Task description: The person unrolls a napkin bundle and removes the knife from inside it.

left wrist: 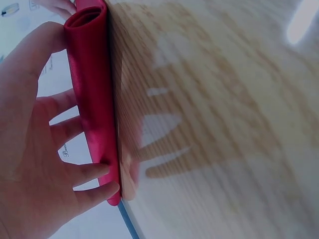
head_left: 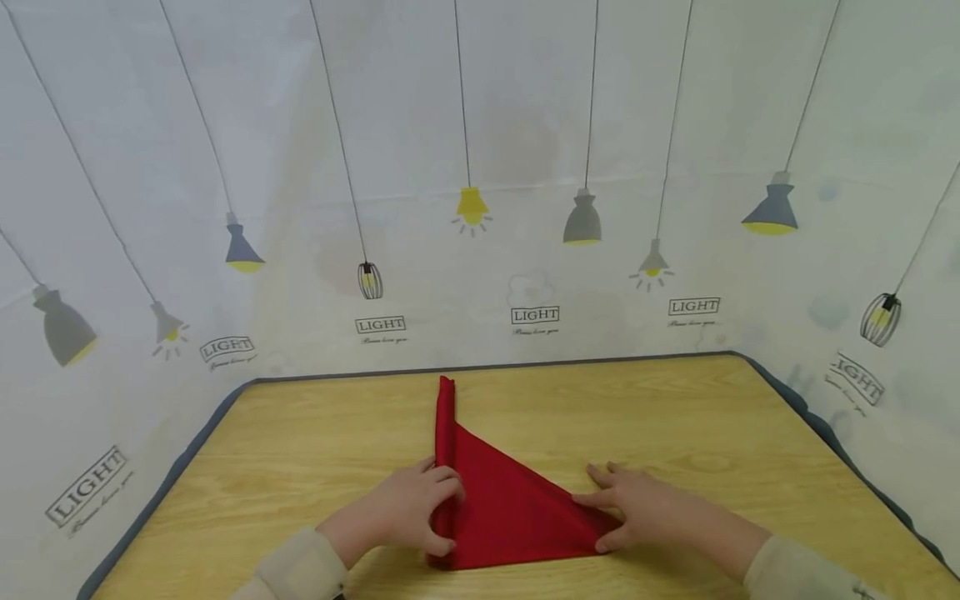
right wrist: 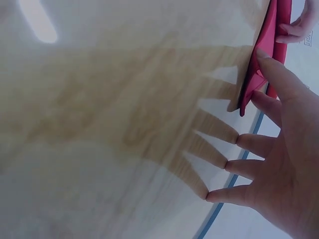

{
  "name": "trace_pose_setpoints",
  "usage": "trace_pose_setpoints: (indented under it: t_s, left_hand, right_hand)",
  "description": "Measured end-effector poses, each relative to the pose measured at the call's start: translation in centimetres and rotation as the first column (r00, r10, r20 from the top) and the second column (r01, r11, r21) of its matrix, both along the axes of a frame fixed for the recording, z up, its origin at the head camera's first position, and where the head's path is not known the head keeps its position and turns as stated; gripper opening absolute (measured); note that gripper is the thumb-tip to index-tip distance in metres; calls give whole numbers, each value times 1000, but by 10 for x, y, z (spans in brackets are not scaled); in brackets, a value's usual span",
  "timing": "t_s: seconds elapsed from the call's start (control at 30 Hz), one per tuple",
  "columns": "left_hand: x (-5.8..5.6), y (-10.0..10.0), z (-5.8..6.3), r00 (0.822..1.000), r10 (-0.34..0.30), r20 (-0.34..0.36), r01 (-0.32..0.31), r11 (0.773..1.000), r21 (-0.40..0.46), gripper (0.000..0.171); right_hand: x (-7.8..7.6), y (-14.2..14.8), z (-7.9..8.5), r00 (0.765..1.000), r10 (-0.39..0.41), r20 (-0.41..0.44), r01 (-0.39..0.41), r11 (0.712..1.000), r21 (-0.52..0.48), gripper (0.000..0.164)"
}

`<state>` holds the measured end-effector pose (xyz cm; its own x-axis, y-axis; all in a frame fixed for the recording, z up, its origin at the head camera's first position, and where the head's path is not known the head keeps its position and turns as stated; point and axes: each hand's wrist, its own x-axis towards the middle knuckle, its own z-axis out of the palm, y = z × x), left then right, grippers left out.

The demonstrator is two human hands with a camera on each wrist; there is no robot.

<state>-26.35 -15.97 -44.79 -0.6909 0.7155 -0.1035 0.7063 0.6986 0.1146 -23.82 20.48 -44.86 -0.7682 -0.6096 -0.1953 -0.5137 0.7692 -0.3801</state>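
A red cloth [head_left: 517,508] lies on the table, roughly triangular, with its left side wound into a roll [left wrist: 89,84]. The far end of that roll sticks out beyond the flat part. My left hand [head_left: 420,508] holds the roll from the left, with fingers curled over its top and the thumb near its close end. At the right corner of the cloth, my right hand [right wrist: 284,139] touches the fabric with thumb and index finger. Its other fingers are spread, with their tips on the tabletop. The undersides of the cloth and roll are hidden.
The wooden table [head_left: 300,442] has a glossy surface that reflects both hands. A dark blue edge [head_left: 495,365] borders it. White wall covering [head_left: 420,100] with printed hanging lamps rises behind and at both sides.
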Motion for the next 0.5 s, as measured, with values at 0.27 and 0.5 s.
trace_pose_setpoints:
  t_s: [0.27,0.5]
  left_hand:
    - [-1,-1,-1,998,56,41,-56,998,6,43]
    - [3,4,1,995,94,12,-94,995,-26,46]
  right_hand:
    - [8,-4,1,999,-49,-2,50,999,16,64]
    - [9,-3,-1,999,-54,5,54,998,31,63]
